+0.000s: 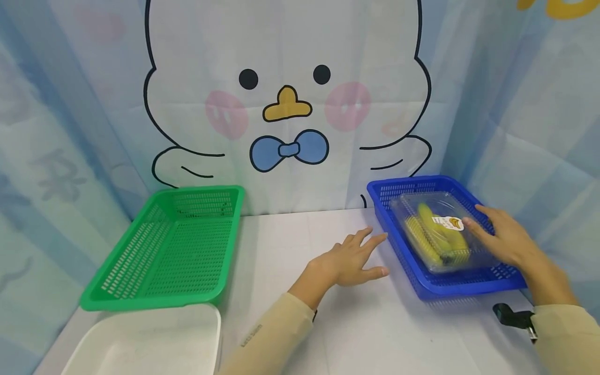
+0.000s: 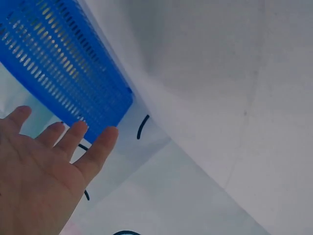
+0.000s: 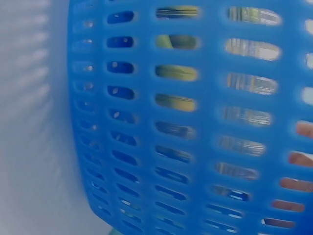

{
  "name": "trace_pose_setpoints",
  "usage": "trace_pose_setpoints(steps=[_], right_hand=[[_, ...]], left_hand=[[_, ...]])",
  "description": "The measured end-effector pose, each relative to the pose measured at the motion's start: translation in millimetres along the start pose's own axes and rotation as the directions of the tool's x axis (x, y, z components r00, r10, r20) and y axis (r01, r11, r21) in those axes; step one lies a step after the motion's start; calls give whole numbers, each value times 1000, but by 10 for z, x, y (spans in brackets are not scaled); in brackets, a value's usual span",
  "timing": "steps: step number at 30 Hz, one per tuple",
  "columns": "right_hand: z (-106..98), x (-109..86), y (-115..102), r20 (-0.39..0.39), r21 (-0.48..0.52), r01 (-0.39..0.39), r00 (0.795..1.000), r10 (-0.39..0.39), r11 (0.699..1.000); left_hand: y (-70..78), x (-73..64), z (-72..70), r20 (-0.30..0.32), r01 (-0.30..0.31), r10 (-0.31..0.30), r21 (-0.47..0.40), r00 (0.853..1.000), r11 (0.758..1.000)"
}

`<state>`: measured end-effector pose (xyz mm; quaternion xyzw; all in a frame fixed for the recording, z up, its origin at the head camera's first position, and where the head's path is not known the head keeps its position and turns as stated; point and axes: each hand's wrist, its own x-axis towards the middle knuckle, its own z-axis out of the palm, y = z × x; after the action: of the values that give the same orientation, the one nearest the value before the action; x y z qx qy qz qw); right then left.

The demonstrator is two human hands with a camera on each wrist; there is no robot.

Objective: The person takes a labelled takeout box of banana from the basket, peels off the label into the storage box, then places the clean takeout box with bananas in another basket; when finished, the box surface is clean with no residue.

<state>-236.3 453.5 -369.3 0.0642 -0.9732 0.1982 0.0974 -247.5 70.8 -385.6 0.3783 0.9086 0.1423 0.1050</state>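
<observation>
A transparent plastic box [image 1: 422,255] with yellow-green bananas [image 1: 438,229] and what looks like a corn cob [image 1: 419,237] lies in the blue basket [image 1: 436,289]. Its lid carries a white label [image 1: 447,223] with a banana picture. My right hand [image 1: 503,237] is at the box's right side, thumb beside the label, fingers extended; the right wrist view shows parts of the fingers through the basket slots. Left of the basket, my left hand [image 1: 349,260] hovers with spread fingers and holds nothing. In the left wrist view its palm [image 2: 39,181] shows below the basket wall.
A green basket [image 1: 185,260] stands at the left, with a white tub [image 1: 154,338] in front of it. A printed curtain [image 1: 290,182] closes off the back and both sides of the white table [image 1: 304,229]. A black device [image 1: 513,316] sits at my right wrist.
</observation>
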Motion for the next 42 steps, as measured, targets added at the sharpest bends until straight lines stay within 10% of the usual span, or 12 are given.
trace_pose_setpoints(steps=[20, 42], right_hand=[[30, -60, 11, 169, 90, -97, 982, 81, 991], [136, -28, 98, 230, 237, -18, 972, -38, 971]], left_hand=[[194, 278, 197, -43, -98, 98, 6, 994, 995], [318, 362, 280, -156, -55, 78, 144, 985, 988]])
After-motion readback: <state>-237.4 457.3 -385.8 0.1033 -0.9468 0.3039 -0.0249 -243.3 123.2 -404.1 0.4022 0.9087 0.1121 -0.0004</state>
